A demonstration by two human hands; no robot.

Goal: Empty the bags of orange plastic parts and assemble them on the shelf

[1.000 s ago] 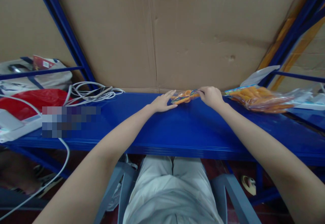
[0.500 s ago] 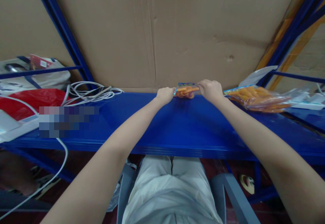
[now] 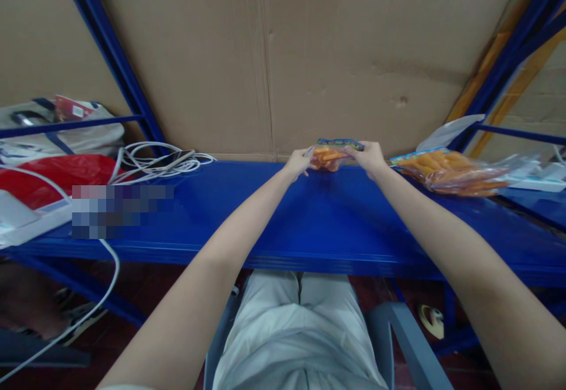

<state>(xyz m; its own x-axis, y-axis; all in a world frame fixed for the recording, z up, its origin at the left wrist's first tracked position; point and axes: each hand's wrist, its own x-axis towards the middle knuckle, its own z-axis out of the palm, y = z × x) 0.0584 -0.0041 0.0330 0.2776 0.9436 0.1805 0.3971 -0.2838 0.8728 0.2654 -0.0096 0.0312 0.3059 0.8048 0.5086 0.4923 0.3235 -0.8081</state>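
A small clear bag of orange pieces with a blue patterned top edge is held between my hands above the back of the blue table. My left hand is closed on its left side. On the bag's upper right, my right hand grips with thumb and fingers. What the orange pieces are, I cannot make out. A larger clear bag of similar orange pieces lies on the table to the right of my right hand, apart from it.
Coiled white cables, a red plastic bag and a canvas bag sit at the left. Cardboard stands behind the table, between blue metal posts. White power strips are at the far right. Another person's leg shows below left.
My left hand has shifted slightly right, and its fingers have loosened from a tight fist. The bag's patterned top edge has tilted up into fuller view, and my right hand has turned.
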